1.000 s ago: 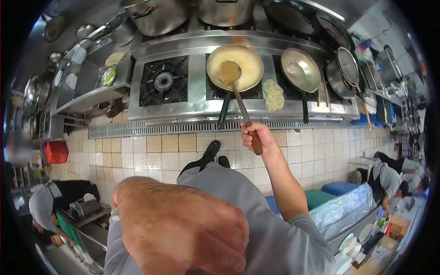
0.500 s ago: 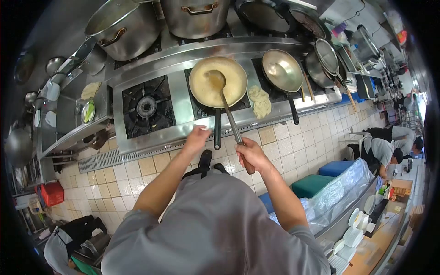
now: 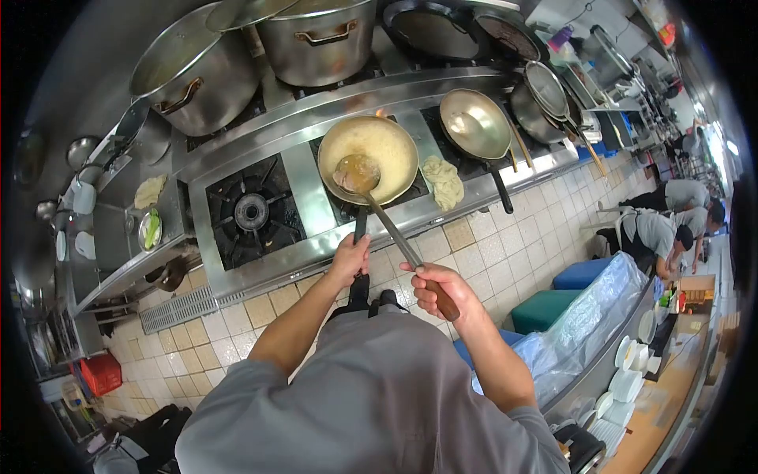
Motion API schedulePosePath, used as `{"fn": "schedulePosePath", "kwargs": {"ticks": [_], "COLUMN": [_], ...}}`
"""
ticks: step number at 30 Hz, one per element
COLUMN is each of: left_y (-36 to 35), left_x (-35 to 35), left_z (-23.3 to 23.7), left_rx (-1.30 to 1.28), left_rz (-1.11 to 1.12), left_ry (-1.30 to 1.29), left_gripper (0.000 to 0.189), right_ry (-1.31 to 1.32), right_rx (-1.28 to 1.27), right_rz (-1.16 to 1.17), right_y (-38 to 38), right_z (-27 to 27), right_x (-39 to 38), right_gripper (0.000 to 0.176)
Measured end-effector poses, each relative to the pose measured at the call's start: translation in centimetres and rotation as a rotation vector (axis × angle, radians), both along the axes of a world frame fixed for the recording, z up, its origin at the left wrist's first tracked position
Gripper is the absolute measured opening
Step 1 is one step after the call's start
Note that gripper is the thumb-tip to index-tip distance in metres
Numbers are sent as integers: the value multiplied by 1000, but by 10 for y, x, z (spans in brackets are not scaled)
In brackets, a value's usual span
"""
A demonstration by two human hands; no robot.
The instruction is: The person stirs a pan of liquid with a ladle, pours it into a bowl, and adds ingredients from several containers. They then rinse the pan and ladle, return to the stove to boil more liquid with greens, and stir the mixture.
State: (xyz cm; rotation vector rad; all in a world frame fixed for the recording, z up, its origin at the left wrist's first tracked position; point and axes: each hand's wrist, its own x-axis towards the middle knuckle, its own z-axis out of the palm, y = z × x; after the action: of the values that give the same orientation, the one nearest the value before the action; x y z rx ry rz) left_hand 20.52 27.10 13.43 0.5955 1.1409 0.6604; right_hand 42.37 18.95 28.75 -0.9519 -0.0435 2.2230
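Note:
My left hand (image 3: 348, 259) is closed around the black handle of a frying pan (image 3: 335, 141) on the stove. Inside the pan is a pale, creamy yellow liquid (image 3: 390, 171). With my right hand (image 3: 442, 291) I grip the long handle of a ladle (image 3: 392, 229) near its brown end. The ladle's bowl lies in the pan toward its near side and holds a brownish liquid. A crumpled cloth (image 3: 443, 182) lies on the stove's edge to the right of the pan.
An unused burner (image 3: 252, 212) is to the left. Right of the cloth sits a second frying pan (image 3: 476, 126). Large stockpots (image 3: 317, 51) stand behind. A strainer (image 3: 546, 88) rests over a pot at right. Co-workers (image 3: 659, 233) stand far right, past a blue bin (image 3: 583, 272).
My left hand has taken hold of the pan's handle. The ladle's bowl has shifted toward the pan's near side, and the pan's near side now appears lower.

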Motion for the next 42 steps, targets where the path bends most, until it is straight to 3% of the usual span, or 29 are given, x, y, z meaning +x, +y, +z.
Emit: {"fn": "schedulePosePath", "kwargs": {"ticks": [5,11,14,18,21,22,24,29,35,37,42], "left_y": [-17,-53,-77,-116,-147,-161,-179,-220,-237,-231,-240], "left_x": [-17,-16,-11,15,53,68,100,189,320,363,493], "left_z": [8,52,61,71,58,54,54,35,51,34,47], "left_rx": [51,55,35,10,52,56,54,91,325,178,63], "left_rz": [-108,-214,-279,-373,-514,-565,-632,-816,-1138,-1179,-1289], "left_ry": [14,114,140,218,253,248,267,258,422,271,169], "left_gripper": [18,18,16,14,14,14,14,16,18,19,19], "right_ry": [-156,-218,-204,-233,-265,-285,-202,-224,-248,-262,-190], "right_rx": [54,95,90,79,12,6,31,8,-30,-26,-12], "right_rz": [-21,-48,-95,-116,-175,-290,-217,-352,-614,-701,-1037], "right_y": [-29,-78,-111,-166,-218,-239,-275,-374,-450,-464,-482], "right_z": [14,46,58,56,47,38,17,-3,-1,-1,11], "right_x": [4,40,67,114,160,176,208,268,311,326,370], "right_gripper": [45,50,49,31,20,20,21,19,16,17,31]}}
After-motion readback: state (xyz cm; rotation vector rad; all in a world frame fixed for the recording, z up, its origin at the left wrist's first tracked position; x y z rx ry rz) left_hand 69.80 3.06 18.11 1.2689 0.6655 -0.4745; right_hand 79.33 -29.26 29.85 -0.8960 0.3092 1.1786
